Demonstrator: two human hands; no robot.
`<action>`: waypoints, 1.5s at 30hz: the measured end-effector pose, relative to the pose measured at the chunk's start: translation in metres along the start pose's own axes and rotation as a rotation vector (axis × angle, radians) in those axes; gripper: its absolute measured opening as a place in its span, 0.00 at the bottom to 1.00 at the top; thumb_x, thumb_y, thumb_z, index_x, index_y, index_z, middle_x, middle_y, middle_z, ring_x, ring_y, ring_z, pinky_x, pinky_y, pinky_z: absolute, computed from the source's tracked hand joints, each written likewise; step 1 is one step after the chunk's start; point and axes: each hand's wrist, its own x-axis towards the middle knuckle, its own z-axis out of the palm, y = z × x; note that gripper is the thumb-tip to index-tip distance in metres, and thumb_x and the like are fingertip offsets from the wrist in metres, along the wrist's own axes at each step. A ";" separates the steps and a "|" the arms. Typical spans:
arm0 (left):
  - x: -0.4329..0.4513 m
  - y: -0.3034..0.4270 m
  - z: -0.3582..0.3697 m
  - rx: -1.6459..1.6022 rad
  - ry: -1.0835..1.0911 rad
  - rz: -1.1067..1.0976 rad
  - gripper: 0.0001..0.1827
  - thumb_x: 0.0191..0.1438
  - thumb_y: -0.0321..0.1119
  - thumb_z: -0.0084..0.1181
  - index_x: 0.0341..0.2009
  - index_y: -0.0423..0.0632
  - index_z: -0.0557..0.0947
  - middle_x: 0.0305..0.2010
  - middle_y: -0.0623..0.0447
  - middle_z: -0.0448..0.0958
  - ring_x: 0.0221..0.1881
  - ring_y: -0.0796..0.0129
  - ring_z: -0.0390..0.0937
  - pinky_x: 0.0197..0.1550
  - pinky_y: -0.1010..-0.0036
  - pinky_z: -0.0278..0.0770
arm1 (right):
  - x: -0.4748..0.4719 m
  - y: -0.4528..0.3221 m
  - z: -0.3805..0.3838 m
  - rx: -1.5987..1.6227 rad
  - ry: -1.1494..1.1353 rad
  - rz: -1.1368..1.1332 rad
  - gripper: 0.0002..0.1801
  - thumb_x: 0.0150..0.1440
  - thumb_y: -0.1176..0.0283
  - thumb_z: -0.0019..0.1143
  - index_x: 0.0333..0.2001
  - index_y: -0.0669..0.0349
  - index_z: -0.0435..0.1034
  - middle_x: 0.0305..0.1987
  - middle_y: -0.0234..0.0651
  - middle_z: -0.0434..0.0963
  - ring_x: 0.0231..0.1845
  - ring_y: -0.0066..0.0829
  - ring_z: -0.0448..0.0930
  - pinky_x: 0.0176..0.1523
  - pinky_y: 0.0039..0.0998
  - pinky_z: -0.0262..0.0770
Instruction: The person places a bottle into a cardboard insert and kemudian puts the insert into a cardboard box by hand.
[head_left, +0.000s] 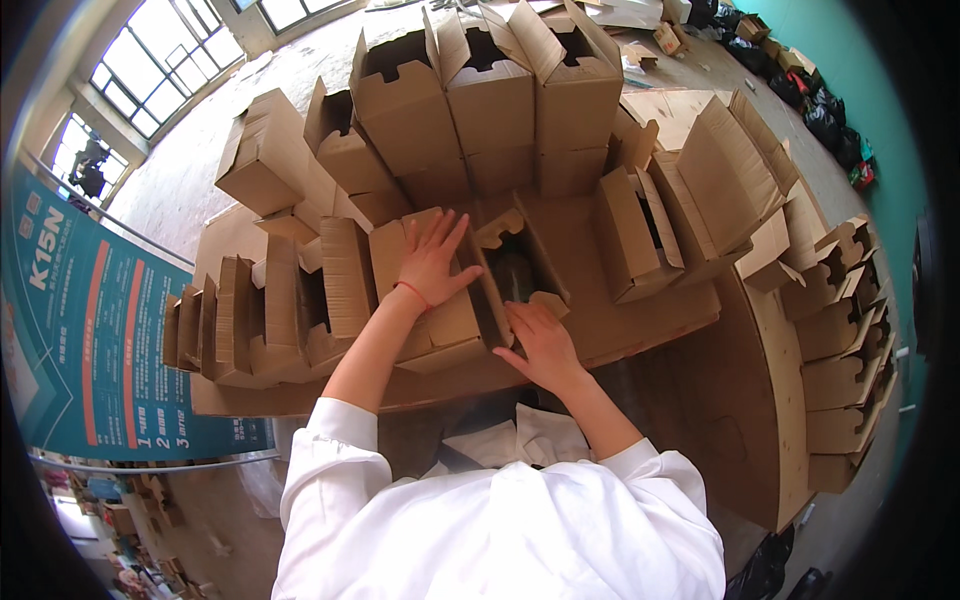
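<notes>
My left hand (435, 262) lies spread and palm down on the closed top of a cardboard box (448, 324). Just to its right stands an open cardboard box (551, 262) with a dark, rounded, glassy-looking object (514, 276) inside, partly in shadow. At this box's near edge is my right hand (541, 346), its fingers reaching over the rim and its thumb apart against the outer side. Whether the right fingers grip the cardboard I cannot tell. More open boxes (283, 300) stand in a row to the left of my left hand.
Tall open boxes (491, 105) line the far side of the cardboard-covered table (645, 326). Further open boxes (637, 232) stand at the right. Several more (832, 367) sit on a plywood surface (784, 420) beyond. A printed banner (97, 322) stands at the left.
</notes>
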 end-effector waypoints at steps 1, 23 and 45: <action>0.005 0.010 -0.005 0.004 -0.058 -0.043 0.45 0.50 0.56 0.56 0.68 0.54 0.55 0.69 0.39 0.52 0.72 0.49 0.44 0.70 0.56 0.41 | -0.008 0.005 -0.001 0.015 -0.008 0.025 0.28 0.48 0.58 0.63 0.49 0.66 0.69 0.50 0.43 0.73 0.54 0.44 0.71 0.59 0.40 0.65; 0.041 0.020 0.043 0.023 0.086 -0.139 0.40 0.48 0.56 0.57 0.61 0.51 0.64 0.54 0.44 0.71 0.59 0.55 0.65 0.69 0.53 0.42 | -0.010 0.025 -0.007 -0.001 -0.027 0.030 0.33 0.36 0.56 0.71 0.47 0.60 0.73 0.58 0.33 0.70 0.64 0.35 0.65 0.63 0.39 0.64; 0.071 0.058 0.061 0.131 0.030 -0.342 0.36 0.46 0.56 0.57 0.54 0.46 0.70 0.51 0.42 0.69 0.54 0.46 0.67 0.54 0.57 0.64 | -0.045 0.040 0.063 0.789 0.101 0.525 0.57 0.41 0.75 0.71 0.68 0.63 0.40 0.71 0.49 0.50 0.70 0.42 0.55 0.69 0.35 0.54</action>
